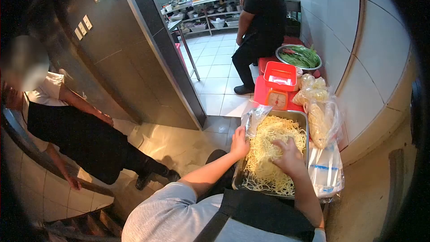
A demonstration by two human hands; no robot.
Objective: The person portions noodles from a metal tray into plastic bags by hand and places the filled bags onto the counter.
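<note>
Yellow noodles [268, 152] lie heaped in a rectangular metal tray [306, 121] in front of my body. My left hand [240, 143] is at the tray's left edge, its fingers closed on a clear plastic bag [256, 119] that hangs over the tray's far left corner. Over the middle of the heap is my right hand [291, 157], slightly blurred, with thumb and fingers apart and curved down toward the noodles. Whether its fingertips touch them I cannot tell.
Beyond the tray stand an orange dial scale [277, 99], a red basket [280, 75] and a bowl of green vegetables [299, 57]. Bagged noodles [319, 123] and plastic bags [324, 170] lie right. One person [76, 130] stands left; another [264, 22] sits ahead.
</note>
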